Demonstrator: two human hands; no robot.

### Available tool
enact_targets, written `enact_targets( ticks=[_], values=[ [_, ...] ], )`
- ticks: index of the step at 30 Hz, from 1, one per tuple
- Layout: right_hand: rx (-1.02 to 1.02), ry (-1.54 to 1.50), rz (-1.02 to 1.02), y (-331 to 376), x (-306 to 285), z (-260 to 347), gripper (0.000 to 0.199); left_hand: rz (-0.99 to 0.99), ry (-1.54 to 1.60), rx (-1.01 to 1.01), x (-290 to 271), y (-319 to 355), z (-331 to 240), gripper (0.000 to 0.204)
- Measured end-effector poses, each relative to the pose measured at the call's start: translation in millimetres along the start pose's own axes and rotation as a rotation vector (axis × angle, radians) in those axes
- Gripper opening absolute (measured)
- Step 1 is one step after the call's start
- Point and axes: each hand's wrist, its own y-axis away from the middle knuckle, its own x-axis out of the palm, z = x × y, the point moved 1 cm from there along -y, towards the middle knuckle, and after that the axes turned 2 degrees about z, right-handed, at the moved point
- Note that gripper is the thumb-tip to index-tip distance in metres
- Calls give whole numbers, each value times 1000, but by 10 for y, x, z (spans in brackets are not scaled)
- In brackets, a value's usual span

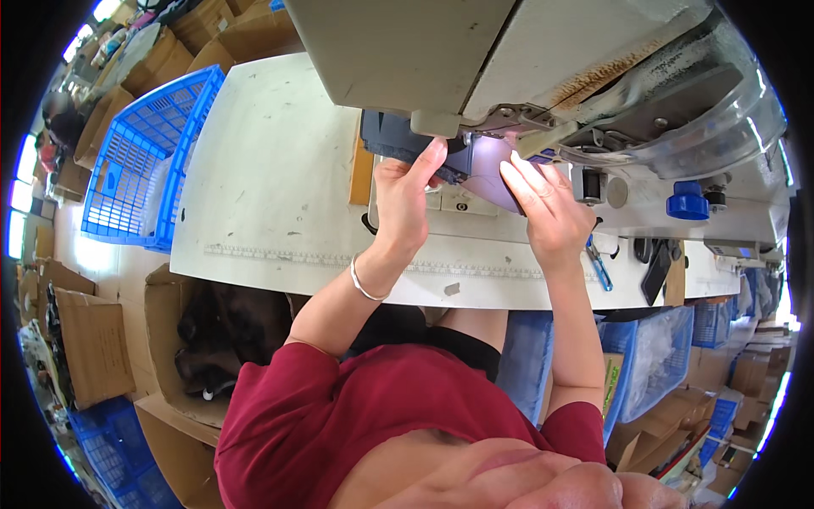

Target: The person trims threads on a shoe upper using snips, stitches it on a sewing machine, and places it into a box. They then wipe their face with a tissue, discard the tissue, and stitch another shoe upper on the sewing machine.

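Red-sleeved arms, two, rise from the lower edge. One blue basket (pixel 136 157) sits far left, one cardboard box (pixel 182 339) below the white table (pixel 271 170). Left hand (pixel 403 199), one bracelet at the wrist, pinches one dark fabric piece (pixel 398 140). Right hand (pixel 547 208) presses open fingers on one purple piece (pixel 492 174). One sewing machine (pixel 526 59) covers both pieces' tops; needle area hard to make out.

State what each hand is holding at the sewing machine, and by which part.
Left hand pinches the dark fabric piece at its near edge. Right hand presses fingers on the purple piece at its right side; a full grip cannot be told.
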Motion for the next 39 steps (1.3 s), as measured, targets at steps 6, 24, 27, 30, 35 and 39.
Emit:
enact_targets(
  ticks=[6,24,27,30,35,39],
  values=[
    [-17,-9,-13,21,65,-108,32,-25,-27,-10,39,-23,-6,10],
    [212,-4,243,110,152,-305,48,-34,-89,-115,26,-219,-47,27],
    [147,-26,153,-5,71,-239,14,-6,-96,-123,49,-248,-64,24],
    [119,49,167,-78,-51,-110,15,4,-93,-144,60,-268,-34,25],
    [250,-477,-78,22,-850,589,17,-42,-98,-139,-11,-260,-96,26],
    [111,-1118,-1102,95,-996,1086,16,-23,-112,-120,-60,-241,-88,27]
  ],
)
